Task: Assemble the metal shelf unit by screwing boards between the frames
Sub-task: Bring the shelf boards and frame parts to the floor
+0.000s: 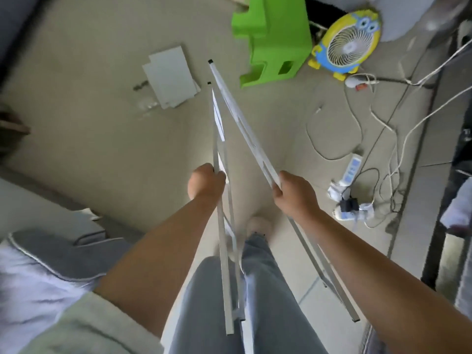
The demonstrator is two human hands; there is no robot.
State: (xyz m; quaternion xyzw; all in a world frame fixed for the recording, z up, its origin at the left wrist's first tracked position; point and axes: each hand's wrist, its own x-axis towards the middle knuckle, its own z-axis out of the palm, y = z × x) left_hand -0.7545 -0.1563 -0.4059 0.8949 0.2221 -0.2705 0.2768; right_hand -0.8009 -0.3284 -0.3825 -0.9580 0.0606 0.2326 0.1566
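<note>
The left hand (205,183) has its grip closed around one white metal frame (221,221), the right hand (293,194) around another frame (245,123); white boards (169,76) lie on the floor (89,111) well beyond both.

Bare floor (76,118) lies open across the left and centre of the frame. At upper centre, white boards (171,76) lie flat; a green stool (275,39) and a yellow fan (347,39) crowd the upper right. Loose cables (357,139) and a power strip (351,169) clutter the right side. A grey cushion (58,254) blocks the lower left.
</note>
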